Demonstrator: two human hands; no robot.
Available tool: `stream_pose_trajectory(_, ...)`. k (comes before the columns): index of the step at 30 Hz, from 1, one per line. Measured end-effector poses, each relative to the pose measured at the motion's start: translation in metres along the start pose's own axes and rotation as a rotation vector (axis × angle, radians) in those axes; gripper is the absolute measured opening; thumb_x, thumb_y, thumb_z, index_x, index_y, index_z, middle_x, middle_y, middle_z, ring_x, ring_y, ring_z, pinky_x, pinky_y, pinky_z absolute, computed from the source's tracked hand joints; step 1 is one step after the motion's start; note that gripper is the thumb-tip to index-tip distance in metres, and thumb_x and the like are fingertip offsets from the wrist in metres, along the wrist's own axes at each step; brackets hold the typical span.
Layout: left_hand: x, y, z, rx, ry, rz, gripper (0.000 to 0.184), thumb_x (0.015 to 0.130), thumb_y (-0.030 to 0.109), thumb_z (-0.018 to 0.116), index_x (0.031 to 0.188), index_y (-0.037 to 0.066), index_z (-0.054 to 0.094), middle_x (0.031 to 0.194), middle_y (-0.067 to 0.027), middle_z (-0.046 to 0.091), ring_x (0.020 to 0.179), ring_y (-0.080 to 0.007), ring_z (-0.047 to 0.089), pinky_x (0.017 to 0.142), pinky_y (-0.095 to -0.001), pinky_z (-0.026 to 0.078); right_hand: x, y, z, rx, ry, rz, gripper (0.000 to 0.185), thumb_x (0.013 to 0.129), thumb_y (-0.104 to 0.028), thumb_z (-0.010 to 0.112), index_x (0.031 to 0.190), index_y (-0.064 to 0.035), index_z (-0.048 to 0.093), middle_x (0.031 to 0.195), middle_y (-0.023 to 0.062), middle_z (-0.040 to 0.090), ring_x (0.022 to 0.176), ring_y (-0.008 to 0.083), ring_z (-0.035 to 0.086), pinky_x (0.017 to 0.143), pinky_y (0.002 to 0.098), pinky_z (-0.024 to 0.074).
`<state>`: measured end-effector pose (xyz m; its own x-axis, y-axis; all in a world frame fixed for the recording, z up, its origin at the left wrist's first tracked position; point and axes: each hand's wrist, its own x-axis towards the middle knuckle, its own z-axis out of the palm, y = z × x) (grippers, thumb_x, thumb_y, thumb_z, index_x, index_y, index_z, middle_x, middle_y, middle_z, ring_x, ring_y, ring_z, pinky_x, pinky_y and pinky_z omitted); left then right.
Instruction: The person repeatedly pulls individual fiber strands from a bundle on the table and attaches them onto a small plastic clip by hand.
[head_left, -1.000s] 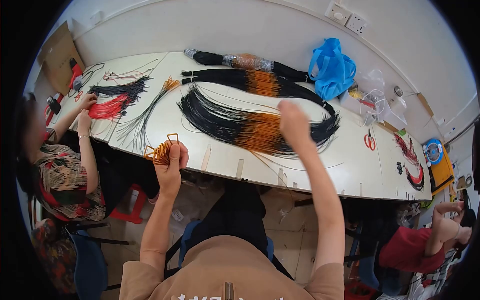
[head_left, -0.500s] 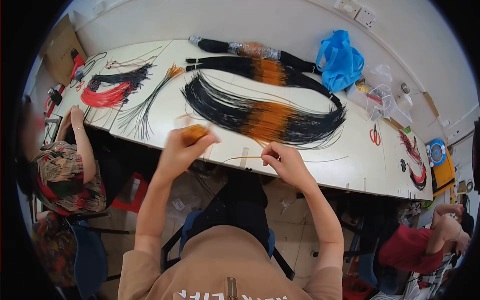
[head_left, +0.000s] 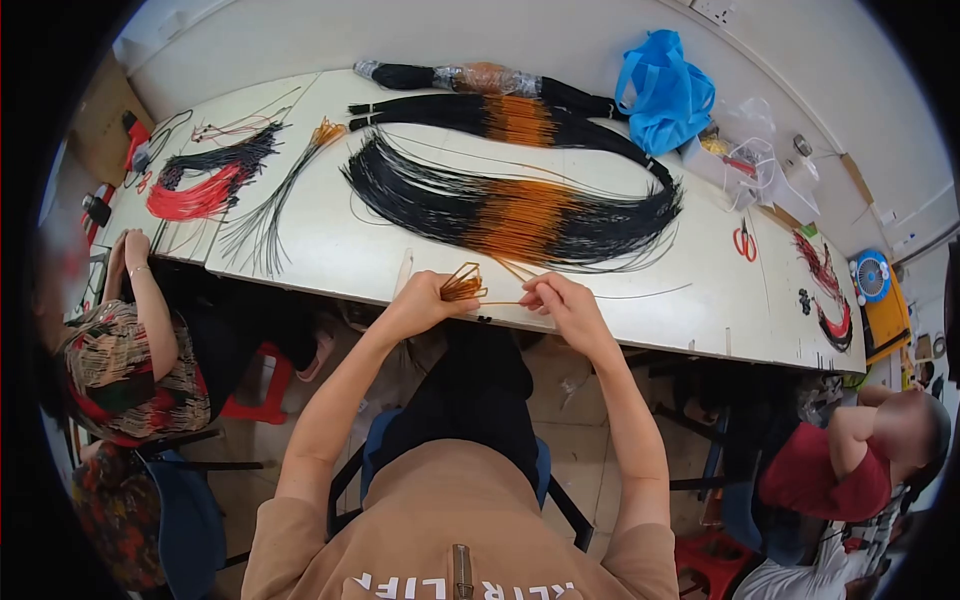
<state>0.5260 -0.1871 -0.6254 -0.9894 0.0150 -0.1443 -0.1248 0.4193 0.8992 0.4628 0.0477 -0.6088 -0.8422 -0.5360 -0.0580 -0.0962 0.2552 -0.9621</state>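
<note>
My left hand (head_left: 420, 304) is closed around a small bunch of orange wires (head_left: 463, 283) whose bent loops stick up past the fingers. My right hand (head_left: 570, 309) pinches a single wire (head_left: 503, 303), its orange stretch running across to the left hand. A thin dark end of wire trails out to the right over the table. Just beyond both hands spreads a wide bundle of black wires (head_left: 410, 195) with an orange middle section (head_left: 520, 218). Both hands are over the table's near edge.
Behind lie a tied black-and-orange bundle (head_left: 520, 120) and a plastic-wrapped one (head_left: 490, 78). A blue bag (head_left: 668, 95) stands at the back right, with red scissors (head_left: 745, 241) nearer. Red and black wires (head_left: 205, 190) lie left. People sit on both sides.
My left hand has moved right and down, close to my right hand, with the orange bunch still in it. The right hand keeps its pinch on the wire. The view has shifted slightly.
</note>
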Motion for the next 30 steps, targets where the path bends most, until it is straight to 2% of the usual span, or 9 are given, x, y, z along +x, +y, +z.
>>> stream_pose_trajectory(5, -0.002, -0.005, 0.006, 0.013, 0.031, 0.027, 0.034, 0.081, 0.019, 0.076, 0.069, -0.007, 0.058, 0.059, -0.0072, 0.053, 0.052, -0.0151, 0.039, 0.053, -0.0291, 0.038, -0.005, 0.008, -0.001, 0.018, 0.054, -0.002, 0.013, 0.089, -0.008, 0.058, 0.096, -0.0014, 0.067, 0.088, 0.0067, 0.068, 0.069, 0.0161, 0.06, 0.065, 0.0269, 0.046)
stream_pose_trajectory(9, -0.005, -0.008, 0.006, 0.059, 0.033, 0.065, 0.034, 0.08, 0.018, 0.077, 0.069, -0.007, 0.057, 0.059, -0.0091, 0.053, 0.052, -0.0164, 0.039, 0.054, -0.0303, 0.039, -0.01, 0.006, 0.021, -0.527, 0.067, -0.304, 0.011, 0.088, -0.006, 0.06, 0.094, -0.0018, 0.067, 0.085, 0.0055, 0.066, 0.069, 0.0158, 0.058, 0.063, 0.0261, 0.0448)
stream_pose_trajectory(19, -0.007, -0.018, 0.008, 0.073, 0.038, 0.159, 0.034, 0.08, 0.015, 0.076, 0.067, -0.007, 0.053, 0.059, -0.0115, 0.051, 0.053, -0.0184, 0.04, 0.055, -0.0309, 0.039, -0.011, 0.023, 0.039, -0.401, 0.08, -0.3, 0.008, 0.083, -0.003, 0.065, 0.089, -0.0021, 0.07, 0.08, 0.0036, 0.06, 0.064, 0.0158, 0.051, 0.06, 0.0266, 0.0423)
stream_pose_trajectory(30, -0.012, -0.018, 0.009, 0.065, 0.046, 0.193, 0.031, 0.079, 0.012, 0.076, 0.068, -0.006, 0.053, 0.06, -0.0111, 0.053, 0.054, -0.0187, 0.04, 0.056, -0.031, 0.039, -0.013, 0.021, 0.039, -0.459, 0.088, -0.313, 0.008, 0.083, -0.004, 0.066, 0.089, -0.0045, 0.07, 0.081, 0.0027, 0.06, 0.064, 0.0157, 0.052, 0.06, 0.0265, 0.0422)
